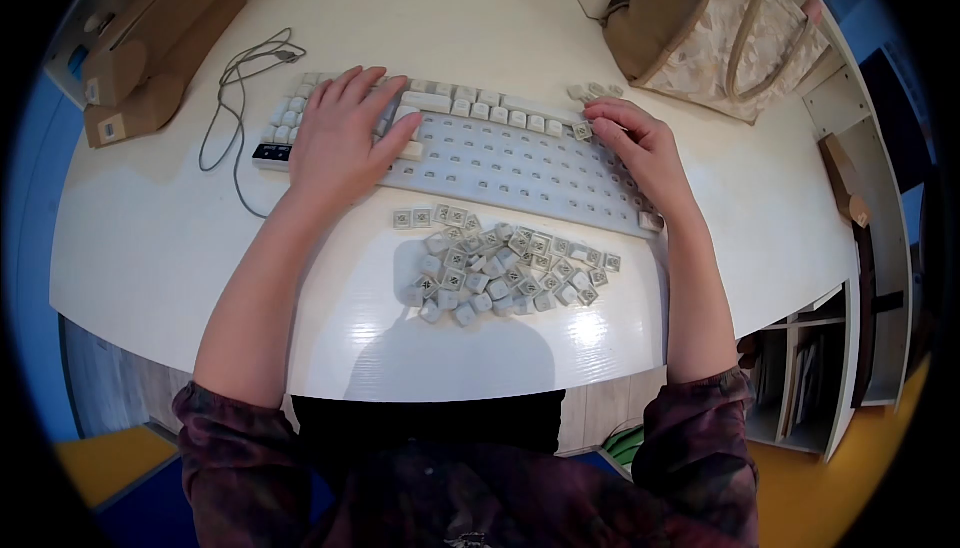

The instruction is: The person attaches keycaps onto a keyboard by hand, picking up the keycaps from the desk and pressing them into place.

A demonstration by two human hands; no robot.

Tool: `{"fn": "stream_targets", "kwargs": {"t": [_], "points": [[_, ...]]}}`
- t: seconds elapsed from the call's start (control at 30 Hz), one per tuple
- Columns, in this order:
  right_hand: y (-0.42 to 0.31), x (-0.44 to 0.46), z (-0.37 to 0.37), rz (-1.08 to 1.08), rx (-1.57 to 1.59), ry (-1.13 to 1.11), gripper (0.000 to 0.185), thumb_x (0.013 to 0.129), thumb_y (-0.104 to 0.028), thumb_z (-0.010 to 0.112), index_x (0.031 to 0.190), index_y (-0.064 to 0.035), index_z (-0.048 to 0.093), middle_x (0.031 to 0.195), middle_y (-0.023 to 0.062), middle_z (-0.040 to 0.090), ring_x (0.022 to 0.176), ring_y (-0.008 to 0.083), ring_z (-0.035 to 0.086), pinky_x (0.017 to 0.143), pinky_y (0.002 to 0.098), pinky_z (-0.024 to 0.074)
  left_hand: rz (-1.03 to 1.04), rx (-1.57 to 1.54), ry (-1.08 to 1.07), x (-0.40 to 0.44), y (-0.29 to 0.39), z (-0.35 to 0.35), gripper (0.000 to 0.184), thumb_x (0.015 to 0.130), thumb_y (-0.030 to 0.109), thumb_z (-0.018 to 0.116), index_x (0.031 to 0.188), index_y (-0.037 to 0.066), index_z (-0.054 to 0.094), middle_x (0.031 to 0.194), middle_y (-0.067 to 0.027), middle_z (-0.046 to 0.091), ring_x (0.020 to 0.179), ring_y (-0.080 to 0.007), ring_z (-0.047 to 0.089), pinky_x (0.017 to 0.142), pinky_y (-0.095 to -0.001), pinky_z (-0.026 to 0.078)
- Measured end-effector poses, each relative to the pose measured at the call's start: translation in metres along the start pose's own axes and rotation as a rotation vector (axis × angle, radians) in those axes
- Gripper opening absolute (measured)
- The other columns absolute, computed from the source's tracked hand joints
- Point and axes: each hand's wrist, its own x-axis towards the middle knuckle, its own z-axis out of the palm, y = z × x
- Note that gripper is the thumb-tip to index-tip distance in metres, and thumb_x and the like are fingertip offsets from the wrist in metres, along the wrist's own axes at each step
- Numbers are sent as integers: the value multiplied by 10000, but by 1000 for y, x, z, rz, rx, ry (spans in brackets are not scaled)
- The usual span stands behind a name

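A white keyboard (520, 168) lies on the table with its space bar on the far side. Most of its middle rows are bare of keycaps, while a row of keycaps (499, 114) still sits along the far side. My left hand (345, 138) rests over the keyboard's left part, fingers spread, covering some keys. At the right far corner, my right hand (638, 148) pinches a keycap (583, 132) between thumb and fingers; its underside seems to face me. A heap of loose keycaps (500, 268) lies between my forearms, many with undersides up.
Several more loose keycaps (594, 91) lie beyond my right hand. A grey cable (240, 98) curls left of the keyboard. Brown cardboard pieces (165, 48) stand at the back left, and a patterned bag (735, 43) at the back right. Shelves (800, 378) are below right.
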Motion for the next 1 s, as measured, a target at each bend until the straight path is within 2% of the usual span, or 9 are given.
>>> {"fn": "stream_targets", "kwargs": {"t": [0.13, 0.23, 0.33, 0.43, 0.63, 0.73, 0.83, 1.0], "points": [[-1, -1, -1, -36, -56, -67, 238, 879, -107, 732, 1095, -10, 715, 1214, 89, 680, 1144, 198, 604, 957, 299, 468, -3, 3, -5, 0, 0, 0, 503, 965, 443, 548, 1346, 119, 598, 1423, -134, 535, 1365, -310, 435, 1159, -438, 298], [0, -2, 2, -104, -153, -24, 241, 861, -103, 748, 1081, -10, 717, 1165, 94, 698, 1059, 188, 638, 909, 296, 494, -4, 3, -12, 0, 0, -1, 504, 965, 443, 548, 1348, 119, 596, 1425, -133, 533, 1366, -310, 435, 1161, -439, 296], [-3, 0, 1, 132, -5, 39, 260, 858, -116, 752, 1095, -14, 719, 1104, 99, 717, 941, 170, 664, 829, 290, 523, 0, -1, -12, 0, 0, -1, 503, 965, 443, 548, 1348, 119, 595, 1426, -133, 533, 1365, -311, 436, 1163, -442, 294], [3, 3, 1, 161, -106, 199, 288, 864, -131, 751, 1126, -16, 714, 1037, 94, 726, 847, 150, 665, 764, 284, 533, 2, 2, -14, 0, -1, -1, 503, 967, 444, 547, 1348, 120, 595, 1425, -134, 533, 1366, -310, 436, 1164, -446, 293], [14, 4, 1, 116, -174, 228, 319, 882, -176, 740, 1166, -35, 701, 1114, 113, 714, 997, 203, 676, 794, 312, 552, 6, 9, -5, 0, -2, 2, 500, 967, 448, 547, 1345, 124, 597, 1419, -136, 537, 1366, -311, 437, 1164, -452, 292], [-4, 1, 8, -97, -307, 187, 339, 900, -247, 721, 1180, -57, 695, 1215, 124, 680, 1090, 265, 652, 861, 345, 548, 3, 10, -3, 0, -1, 1, 499, 968, 447, 547, 1343, 120, 600, 1418, -136, 538, 1366, -312, 436, 1164, -452, 292], [-11, 1, 25, -167, -338, 105, 379, 912, -332, 697, 1192, -76, 689, 1259, 122, 655, 1116, 303, 630, 914, 373, 528, 6, 14, -3, 0, -1, 1, 501, 970, 447, 546, 1343, 117, 599, 1421, -134, 535, 1367, -314, 434, 1166, -451, 289], [-6, 5, 37, -223, -676, 60, 456, 901, -470, 665, 1214, -142, 707, 1244, 93, 659, 1105, 299, 594, 947, 422, 463, 6, 13, -3, 0, -1, 2, 508, 970, 449, 545, 1344, 111, 598, 1423, -136, 534, 1368, -316, 433, 1168, -450, 285]]}}
